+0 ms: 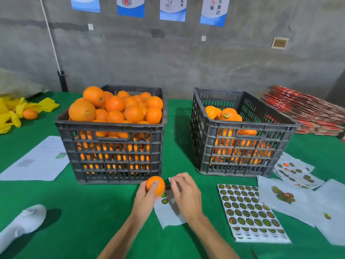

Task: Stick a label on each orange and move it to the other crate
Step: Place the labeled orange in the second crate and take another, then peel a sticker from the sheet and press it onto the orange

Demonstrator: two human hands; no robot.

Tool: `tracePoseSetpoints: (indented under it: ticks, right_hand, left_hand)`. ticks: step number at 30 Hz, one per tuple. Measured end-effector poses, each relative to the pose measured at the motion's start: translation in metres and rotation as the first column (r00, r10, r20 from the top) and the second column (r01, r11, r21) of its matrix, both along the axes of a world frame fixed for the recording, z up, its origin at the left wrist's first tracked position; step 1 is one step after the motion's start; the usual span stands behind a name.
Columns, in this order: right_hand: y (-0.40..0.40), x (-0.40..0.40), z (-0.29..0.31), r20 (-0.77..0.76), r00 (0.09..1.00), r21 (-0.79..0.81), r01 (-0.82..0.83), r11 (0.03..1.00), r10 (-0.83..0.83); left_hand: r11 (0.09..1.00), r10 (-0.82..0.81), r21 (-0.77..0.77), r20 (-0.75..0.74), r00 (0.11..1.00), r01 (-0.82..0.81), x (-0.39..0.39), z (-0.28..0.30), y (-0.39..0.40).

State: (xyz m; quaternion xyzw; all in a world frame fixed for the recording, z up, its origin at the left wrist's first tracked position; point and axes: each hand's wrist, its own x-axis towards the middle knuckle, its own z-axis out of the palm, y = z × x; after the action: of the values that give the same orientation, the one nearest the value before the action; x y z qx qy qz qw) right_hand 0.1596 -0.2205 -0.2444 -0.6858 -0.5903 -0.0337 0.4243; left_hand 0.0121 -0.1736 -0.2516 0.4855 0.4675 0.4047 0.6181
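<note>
between the two hands, just below the right fingertips, lies a nearly used-up sheet (168, 212) with a couple of labels (164, 200) left on it. left hand (145, 198) grips an orange (155, 185), fingers curled round it, held above the sheet's upper edge. right hand (183, 191) has fingers curled as if pinching something small; whether a label is on them i cannot tell. beyond the left hand stands the full crate (112, 146), beyond the right the other crate (240, 152), partly filled with labelled fruit. the step looks like labelling: next, press a label onto the peel, then carry the orange over to the right crate.
</note>
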Motion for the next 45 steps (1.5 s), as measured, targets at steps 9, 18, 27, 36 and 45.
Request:
tracePoseSetpoints:
  ticks: [9,18,27,36,45]
  right_hand:
    - [-0.004,0.000,0.048,0.192,0.971,0.246,-0.190,0.951,0.144]
    - [0.015,0.067,0.170,0.252,0.960,0.374,0.023,0.927,-0.126]
    - [0.040,0.158,0.218,0.236,0.920,0.121,0.292,0.949,-0.313]
    - [0.077,0.145,0.228,0.156,0.907,-0.156,0.414,0.897,-0.391]
    - [0.055,0.104,0.196,0.379,0.915,0.303,0.020,0.953,-0.140]
  left_hand:
    - [0.988,-0.150,0.069,0.186,0.971,0.139,0.013,0.077,0.006]
    - [0.771,-0.234,0.554,-0.213,0.949,0.315,0.060,0.212,0.035]
    - [0.686,0.411,0.578,-0.809,0.419,0.443,0.007,0.253,0.127]
    - [0.785,0.334,0.460,-0.879,0.341,0.416,-0.018,0.245,0.160]
    - [0.644,0.253,0.757,-0.342,0.905,0.106,-0.006,0.242,0.112]
